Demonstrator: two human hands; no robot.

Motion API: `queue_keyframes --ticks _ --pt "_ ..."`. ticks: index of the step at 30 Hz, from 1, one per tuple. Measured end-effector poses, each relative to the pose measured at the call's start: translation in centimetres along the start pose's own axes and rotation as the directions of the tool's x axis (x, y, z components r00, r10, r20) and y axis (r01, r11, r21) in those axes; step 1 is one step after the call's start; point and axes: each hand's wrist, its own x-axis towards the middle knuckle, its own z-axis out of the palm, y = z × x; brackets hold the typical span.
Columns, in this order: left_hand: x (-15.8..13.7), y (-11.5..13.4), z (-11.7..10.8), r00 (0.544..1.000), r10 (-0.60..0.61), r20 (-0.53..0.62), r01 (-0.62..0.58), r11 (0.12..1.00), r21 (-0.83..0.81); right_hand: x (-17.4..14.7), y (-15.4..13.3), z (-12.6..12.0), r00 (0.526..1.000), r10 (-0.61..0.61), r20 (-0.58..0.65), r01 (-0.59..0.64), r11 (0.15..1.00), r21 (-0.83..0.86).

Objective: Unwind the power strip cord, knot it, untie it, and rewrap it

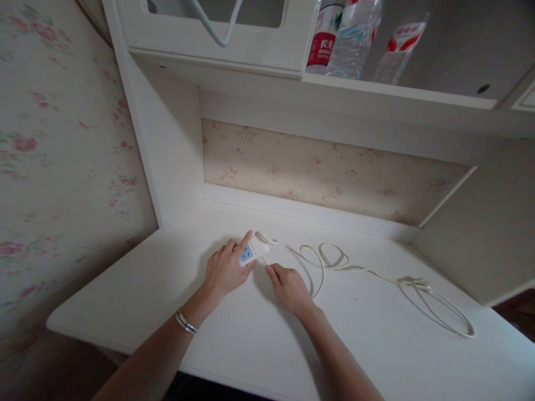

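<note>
My left hand (225, 267) is wrapped around a white power strip (261, 247), its index finger stretched along the far side. A blue socket face with plug slots shows between the fingers; the rest of the strip is hidden under the hand. Just right of it, my right hand (290, 287) is closed in a pinch on a thin pale cord (263, 259) beside the strip's near edge. A small loop of pale cord (267, 239) lies at the strip's far end. More of the long cord (321, 267) curls over the table beyond my right hand.
The white desk (167, 312) carries a bundled coil of cord (443, 312) at the right. Behind it stands a low back ledge (292, 210). An overhead cabinet (217, 55) juts above, with several plastic bottles (353, 42) on its shelf. Side panels (171, 139) bound the desk.
</note>
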Motion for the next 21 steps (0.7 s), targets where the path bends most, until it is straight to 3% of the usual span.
queue_keyframes --ticks 5,10,16,21 --pt "0.2 -0.5 0.1 0.994 0.086 0.068 -0.08 0.994 -0.078 -0.6 -0.4 0.5 0.998 -0.02 0.064 0.026 0.995 -0.097" --pt "0.0 -0.8 0.5 0.976 0.217 -0.014 -0.215 0.959 -0.185 -0.3 -0.3 0.9 0.998 0.066 0.004 -0.065 0.99 -0.122" --pt "-0.7 -0.3 0.5 0.901 0.434 -0.007 -0.423 0.874 -0.241 0.0 0.7 1.1 0.987 0.16 -0.027 -0.162 0.983 -0.09" --pt "-1.0 0.0 0.3 0.892 0.451 -0.036 -0.446 0.863 -0.236 0.0 1.0 1.5 0.984 0.178 0.009 -0.176 0.98 -0.096"
